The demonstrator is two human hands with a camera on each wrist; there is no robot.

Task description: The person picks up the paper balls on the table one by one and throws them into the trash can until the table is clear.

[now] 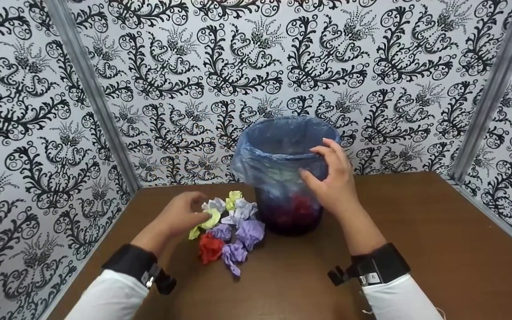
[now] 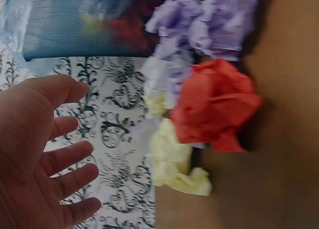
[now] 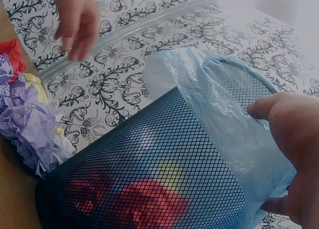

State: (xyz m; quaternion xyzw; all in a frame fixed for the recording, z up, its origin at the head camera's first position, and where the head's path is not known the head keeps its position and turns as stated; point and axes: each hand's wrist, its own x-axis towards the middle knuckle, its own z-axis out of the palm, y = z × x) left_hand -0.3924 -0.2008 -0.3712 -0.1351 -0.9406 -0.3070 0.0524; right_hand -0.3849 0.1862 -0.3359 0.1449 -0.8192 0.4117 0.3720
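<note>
My left hand [image 1: 178, 217] hovers beside a pile of crumpled paper balls, fingers loosely bent with nothing in them, as the left wrist view shows. Closest to it in the head view is a yellow paper ball [image 1: 212, 218]. A red paper ball [image 2: 215, 105] and purple ones [image 1: 250, 234] lie at the near side of the pile, white ones [image 1: 242, 211] behind. To the right stands an upright mesh waste bin [image 3: 144, 154] lined with a blue plastic bag [image 1: 265, 166]. My right hand [image 1: 339, 180] holds the bin's right side at its bagged rim, thumb on the outside.
Red and yellow paper balls [image 3: 149, 201] show through the bin's mesh, down inside it. Everything stands on a brown table [image 1: 416, 231]. Close behind the bin rises a patterned wall [image 1: 247, 66], with grey corner posts at left and right.
</note>
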